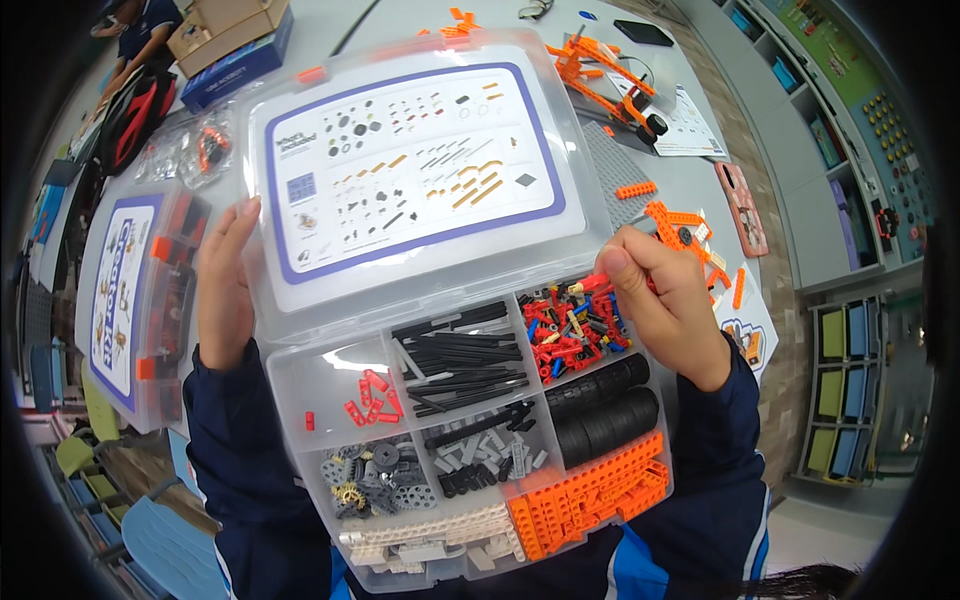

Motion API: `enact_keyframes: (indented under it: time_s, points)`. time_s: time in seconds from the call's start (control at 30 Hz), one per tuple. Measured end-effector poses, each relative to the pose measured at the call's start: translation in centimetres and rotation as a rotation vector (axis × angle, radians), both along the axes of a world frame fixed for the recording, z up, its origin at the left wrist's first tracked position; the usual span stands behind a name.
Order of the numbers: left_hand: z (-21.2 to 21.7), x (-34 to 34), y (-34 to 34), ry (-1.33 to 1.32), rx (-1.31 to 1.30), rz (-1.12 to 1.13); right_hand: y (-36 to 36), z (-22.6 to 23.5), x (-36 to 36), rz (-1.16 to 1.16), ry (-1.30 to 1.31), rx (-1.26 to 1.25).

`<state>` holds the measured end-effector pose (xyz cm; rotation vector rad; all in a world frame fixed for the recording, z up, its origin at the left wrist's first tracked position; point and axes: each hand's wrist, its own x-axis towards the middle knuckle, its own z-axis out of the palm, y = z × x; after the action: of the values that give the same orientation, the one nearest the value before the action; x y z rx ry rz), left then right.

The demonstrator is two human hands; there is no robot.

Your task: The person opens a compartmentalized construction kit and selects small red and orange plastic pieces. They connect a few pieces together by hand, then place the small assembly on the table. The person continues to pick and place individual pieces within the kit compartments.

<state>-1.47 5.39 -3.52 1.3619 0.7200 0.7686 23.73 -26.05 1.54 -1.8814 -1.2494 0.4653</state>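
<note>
You hold a clear plastic compartment box [470,420] of building parts in front of you, tilted up toward your face, its hinged transparent lid [415,170] swung open away from you and showing a white parts sheet with a purple border. Your left hand [225,290] lies flat and open-fingered against the left edge of that lid, bracing it rather than clenching anything. Your right hand [665,305] is at the right edge of the box, fingers curled in a pinch over the compartment of small red, blue and black connector pegs [570,325]; whether a peg is actually caught between the fingertips you cannot tell, as the thumb hides them. Beside that compartment, toward the middle, lie long black axle rods [465,360]; below the pegs sit black rubber tyres [605,410], and under those a bed of orange perforated beams [590,495]. The lower left compartments carry grey gears and bushes [380,480], a few loose red pieces [370,395], and pale cream beams [435,530] along the bottom edge. On the grey tabletop [700,175] beyond the box stands an orange beam-built model with black wheels [610,85], and to your left rests a second closed clear parts box [135,300].
</note>
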Motion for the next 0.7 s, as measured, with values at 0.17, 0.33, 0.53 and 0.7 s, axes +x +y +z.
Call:
enact_keyframes:
  time_s: [0.17, 0.33, 0.53, 0.7]
  points:
    - [4.6, -0.8, -4.8, 0.364, 0.873, 0.329, 1.7, 1.4, -2.5, 0.064, 0.026, 0.064]
    - [8.1, 0.8, -10.9, 0.059, 0.588, -0.430, 5.5, 2.8, -6.1, 0.190, -0.066, 0.164]
    - [7.5, 0.3, -10.9, -0.091, 0.718, -0.141, 10.5, 3.2, -9.6, 0.325, 0.272, 0.168]
    - [6.7, -5.9, -9.5, -0.182, 0.446, 0.163, 12.0, 2.2, -13.1, 0.438, 0.566, -0.056]
